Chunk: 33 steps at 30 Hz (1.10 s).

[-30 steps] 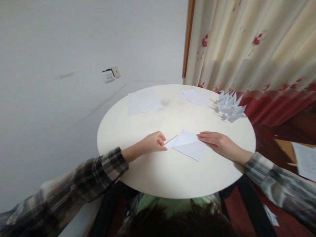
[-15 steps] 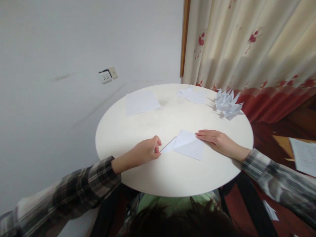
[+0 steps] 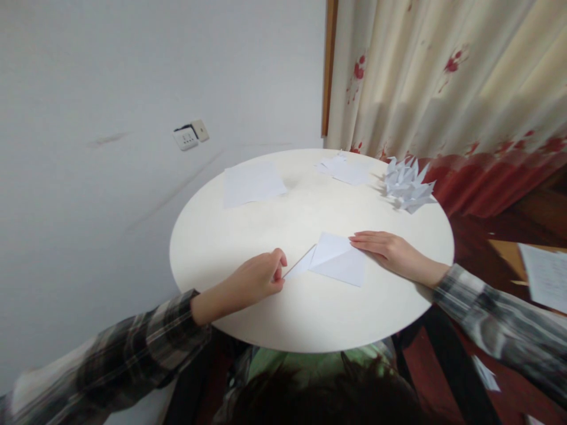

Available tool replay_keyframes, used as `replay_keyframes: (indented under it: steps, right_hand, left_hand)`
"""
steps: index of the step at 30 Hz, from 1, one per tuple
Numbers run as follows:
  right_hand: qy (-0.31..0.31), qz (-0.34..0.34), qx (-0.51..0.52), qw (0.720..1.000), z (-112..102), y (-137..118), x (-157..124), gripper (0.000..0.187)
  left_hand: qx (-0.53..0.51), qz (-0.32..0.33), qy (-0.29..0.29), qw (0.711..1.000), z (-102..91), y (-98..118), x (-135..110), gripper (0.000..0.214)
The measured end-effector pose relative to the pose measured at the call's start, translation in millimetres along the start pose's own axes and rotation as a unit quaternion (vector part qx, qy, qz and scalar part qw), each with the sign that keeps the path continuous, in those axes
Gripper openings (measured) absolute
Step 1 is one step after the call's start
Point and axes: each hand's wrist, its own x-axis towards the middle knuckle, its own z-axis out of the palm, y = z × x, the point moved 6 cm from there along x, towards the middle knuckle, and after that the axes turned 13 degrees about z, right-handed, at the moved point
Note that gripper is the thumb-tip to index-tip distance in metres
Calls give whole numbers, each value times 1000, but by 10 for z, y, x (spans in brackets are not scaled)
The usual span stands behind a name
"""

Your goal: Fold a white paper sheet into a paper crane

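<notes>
A partly folded sheet of white paper [image 3: 339,260] lies on the round white table, its narrow flap pointing left. My left hand [image 3: 261,277] is closed, thumb and curled fingers pinching the tip of that flap. Flat on the paper's right corner rests my right hand [image 3: 385,251], fingers stretched out and together.
The round white table [image 3: 212,254] stands against the wall. A flat white sheet [image 3: 254,183] lies at its back left, more paper pieces [image 3: 348,170] at the back. Several folded paper cranes [image 3: 407,183] cluster at the right edge, near a curtain [image 3: 407,77].
My left hand has shifted slightly left and toward me, still at the flap's tip. My right hand stays in place on the paper.
</notes>
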Motion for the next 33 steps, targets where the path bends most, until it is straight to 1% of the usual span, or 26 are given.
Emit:
replay_keyframes:
  steps: [4, 7, 9, 11, 13, 14, 18, 22, 26, 29, 33]
  right_hand:
    - [4, -5, 9, 1000, 1, 16, -7, 36]
    - [7, -3, 8, 1000, 2, 20, -6, 35]
    - [6, -2, 6, 1000, 5, 15, -2, 35]
    - [8, -2, 8, 1000, 3, 10, 6, 35]
    - [10, -3, 12, 1000, 6, 10, 13, 35]
    - [11, -4, 12, 1000, 10, 14, 15, 35]
    - [10, -9, 7, 1000, 30, 47, 16, 36]
    - [1, -6, -1, 1000, 37, 86, 18, 37]
    - [9, -7, 3, 1000, 27, 109, 30, 35]
    - [13, -6, 5, 1000, 25, 108, 35, 35]
    - [5, -5, 4, 1000, 28, 91, 27, 35]
  left_hand:
    - [-3, 8, -4, 1000, 5, -25, -35, 21]
    - [13, 26, -8, 1000, -22, 2, -56, 30]
    - [45, 71, 3, 996, -56, 64, -61, 41]
    - [76, 140, 9, 987, -60, 143, -74, 48]
    - [96, 193, -2, 976, -24, 184, -98, 46]
    - [103, 207, -8, 973, -4, 184, -111, 44]
    - [117, 213, -20, 970, 28, 139, -163, 41]
    - [129, 209, -24, 969, -10, 143, -226, 41]
    - [137, 198, -29, 970, -49, 162, -278, 39]
    - [140, 194, -36, 970, -54, 172, -280, 37]
    - [146, 208, -33, 967, -67, 204, -255, 35]
